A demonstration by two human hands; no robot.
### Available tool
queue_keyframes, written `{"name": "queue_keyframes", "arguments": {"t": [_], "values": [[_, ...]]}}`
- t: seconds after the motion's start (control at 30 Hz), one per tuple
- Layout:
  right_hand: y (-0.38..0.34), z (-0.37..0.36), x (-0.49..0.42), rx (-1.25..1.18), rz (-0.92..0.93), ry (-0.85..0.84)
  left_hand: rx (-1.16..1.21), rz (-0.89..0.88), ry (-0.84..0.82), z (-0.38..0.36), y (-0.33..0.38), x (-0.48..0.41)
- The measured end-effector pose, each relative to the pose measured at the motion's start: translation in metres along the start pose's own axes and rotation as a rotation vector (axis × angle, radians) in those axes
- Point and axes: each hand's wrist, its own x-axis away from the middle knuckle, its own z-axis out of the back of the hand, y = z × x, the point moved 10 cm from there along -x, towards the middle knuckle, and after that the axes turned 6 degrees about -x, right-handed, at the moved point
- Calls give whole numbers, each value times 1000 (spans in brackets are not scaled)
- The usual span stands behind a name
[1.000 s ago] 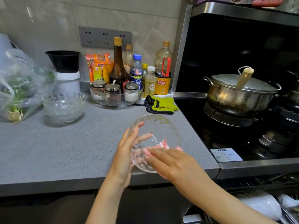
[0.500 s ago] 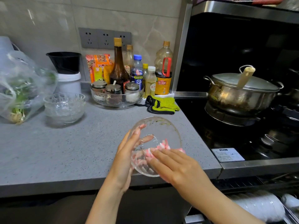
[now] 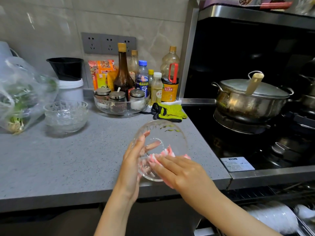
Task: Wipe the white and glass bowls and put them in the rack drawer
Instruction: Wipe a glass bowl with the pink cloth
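Note:
My left hand (image 3: 134, 160) holds a clear glass bowl (image 3: 167, 133) tilted on its side above the front edge of the grey counter. My right hand (image 3: 180, 169) presses a pink and white cloth (image 3: 167, 151) against the bowl's lower rim and inside. Small green bits cling to the bowl's upper inner wall. A stack of glass bowls (image 3: 66, 116) stands on the counter at the left. The open rack drawer (image 3: 281, 217) at the bottom right holds white bowls.
Bottles and a glass tray of spice jars (image 3: 119, 104) line the back wall. A green and black glove (image 3: 169, 113) lies beside the stove. A lidded steel pot (image 3: 248, 101) sits on the burner. A plastic bag of greens (image 3: 18, 97) rests at the far left.
The right hand with the cloth has slid a little along the bowl's lower part. The left hand has kept its hold, and the bowl has stayed in nearly the same place.

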Motion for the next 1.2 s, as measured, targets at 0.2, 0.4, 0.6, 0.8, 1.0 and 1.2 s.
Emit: {"name": "queue_keyframes", "arguments": {"t": [0.2,0.4,0.6,0.8,1.0,1.2], "values": [[-10,9,-18,-150,-181,109,28,-81,88,-11,-6,12],[-4,-4,-6,-99,4,10,-85,-4,23,11,-1,-2],[-8,-4,-7,-93,-61,47,8,-31,76,4,-4,7],[-9,-4,-10,-184,-108,68,22,-31,126,1,-8,7],[0,0,-1,-57,-15,23,-145,-68,64,9,7,-3],[0,4,-17,-190,-188,161,-56,-110,117,-7,-2,7]]}}
